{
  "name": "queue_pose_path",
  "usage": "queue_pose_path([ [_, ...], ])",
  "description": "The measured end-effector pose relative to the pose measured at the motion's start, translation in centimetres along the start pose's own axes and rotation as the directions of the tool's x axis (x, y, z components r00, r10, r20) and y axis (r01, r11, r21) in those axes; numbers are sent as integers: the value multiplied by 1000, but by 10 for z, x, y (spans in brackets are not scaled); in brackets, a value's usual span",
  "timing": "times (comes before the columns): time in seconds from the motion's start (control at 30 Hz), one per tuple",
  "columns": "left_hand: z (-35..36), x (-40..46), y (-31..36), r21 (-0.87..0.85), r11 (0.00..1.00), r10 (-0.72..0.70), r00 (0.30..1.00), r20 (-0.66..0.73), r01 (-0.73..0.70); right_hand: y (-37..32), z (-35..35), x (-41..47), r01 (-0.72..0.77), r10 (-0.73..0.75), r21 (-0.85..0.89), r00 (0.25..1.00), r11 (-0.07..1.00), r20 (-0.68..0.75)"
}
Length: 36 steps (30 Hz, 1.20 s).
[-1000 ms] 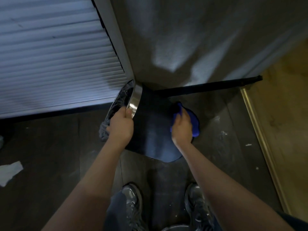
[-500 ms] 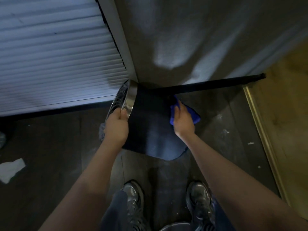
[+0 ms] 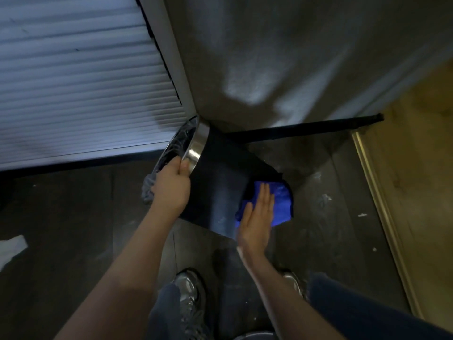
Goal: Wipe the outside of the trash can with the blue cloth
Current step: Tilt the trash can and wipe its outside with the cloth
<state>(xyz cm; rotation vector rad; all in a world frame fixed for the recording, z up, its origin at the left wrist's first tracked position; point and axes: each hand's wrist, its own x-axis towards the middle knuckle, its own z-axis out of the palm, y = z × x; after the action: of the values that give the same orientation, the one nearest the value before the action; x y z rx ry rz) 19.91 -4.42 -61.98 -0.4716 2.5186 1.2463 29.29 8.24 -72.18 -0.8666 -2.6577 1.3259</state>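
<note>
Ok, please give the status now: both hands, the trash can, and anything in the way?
Left hand grips the steel rim. Right hand flat on blue cloth, low on tilted trash can. Nothing in the way.

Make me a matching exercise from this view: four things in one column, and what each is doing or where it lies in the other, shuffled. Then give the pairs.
Things:
1. left hand
2. right hand
3. black trash can with a shiny metal rim
4. scrap of white paper

States:
A. tipped over on its side
B. lying on the dark floor at far left
C. gripping the metal rim
D. pressed flat, fingers straight, on the blue cloth

Pairs: 1-C, 2-D, 3-A, 4-B
</note>
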Motion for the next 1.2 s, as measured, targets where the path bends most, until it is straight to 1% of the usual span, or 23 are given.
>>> queue_pose_path([
  [0.07, 4, -2, 1, 34, 999, 11, 1000, -1, -11, -31, 11, -7, 98, -98, 13, 995, 995, 33],
  [0.17, 11, -4, 6, 113, 992, 56, 998, -34, -51, -73, 18, 7, 262, -262, -6, 964, 965, 46],
  [0.2, 12, -3, 5, 112, 991, 71, 997, -31, -68, -81, 17, 15, 304, -303, -10, 952, 953, 47],
  [0.27, 14, -1, 4, 58, 994, 89, 996, 1, -88, -87, 16, 27, 389, -388, -25, 921, 921, 44],
  [0.33, 15, 1, 3, -3, 996, 89, 996, 21, -89, -79, 15, 31, 476, -472, -66, 879, 877, 64],
  [0.43, 12, 1, 0, 23, 997, 71, 997, -4, -71, -46, 10, 25, 613, -589, -170, 789, 771, 175],
  [0.47, 9, 2, -2, 18, 998, 60, 998, -12, -60, -30, 6, 21, 644, -608, -214, 764, 734, 215],
  [0.5, 6, 3, -5, 5, 999, 47, 999, -13, -47, -13, 0, 17, 648, -601, -257, 762, 717, 242],
  [0.53, 3, 4, -7, -2, 999, 35, 999, -12, -35, 5, -6, 15, 617, -564, -288, 787, 733, 250],
  [0.57, 0, 4, -8, -8, 1000, 29, 1000, -13, -29, 22, -12, 12, 546, -491, -298, 836, 783, 244],
  [0.6, -3, 4, -11, -13, 1000, 24, 1000, -15, -24, 36, -16, 10, 448, -395, -287, 891, 847, 226],
  [0.63, -4, 5, -13, -12, 1000, 18, 1000, -18, -18, 48, -18, 9, 351, -301, -268, 930, 897, 211],
  [0.67, -6, 6, -16, 3, 1000, 0, 1000, -20, 0, 57, -18, 6, 281, -233, -250, 951, 927, 204],
  [0.7, -7, 7, -17, 19, 1000, -18, 1000, -24, 18, 62, -17, 3, 247, -201, -243, 959, 938, 198],
  [0.8, -8, 8, -17, 43, 999, -20, 1000, -23, 21, 61, -13, -3, 231, -199, -221, 967, 947, 159],
  [0.87, -6, 7, -17, 54, 999, 4, 1000, -23, -3, 53, -13, 4, 158, -152, -106, 987, 982, 60],
  [0.93, -7, 7, -18, 65, 998, 29, 999, -28, -27, 43, -13, 27, -7, 10, 66, 999, 998, -46],
  [0.97, -7, 7, -19, 67, 997, 40, 999, -30, -38, 38, -14, 44, -95, 103, 121, 993, 988, -56],
  [1.0, -7, 8, -20, 65, 997, 48, 998, -28, -46, 33, -15, 61, -168, 174, 133, 984, 977, -29],
  [1.03, -7, 8, -21, 58, 997, 53, 998, -20, -52, 31, -16, 77, -225, 223, 111, 974, 968, 26],
  [1.1, -5, 8, -21, 28, 997, 74, 997, -8, -73, 28, -18, 103, -314, 303, 38, 938, 949, 169],
  [1.2, -5, 2, -21, -8, 996, 91, 996, -5, -91, 20, -17, 130, -377, 360, -16, 869, 926, 340],
])
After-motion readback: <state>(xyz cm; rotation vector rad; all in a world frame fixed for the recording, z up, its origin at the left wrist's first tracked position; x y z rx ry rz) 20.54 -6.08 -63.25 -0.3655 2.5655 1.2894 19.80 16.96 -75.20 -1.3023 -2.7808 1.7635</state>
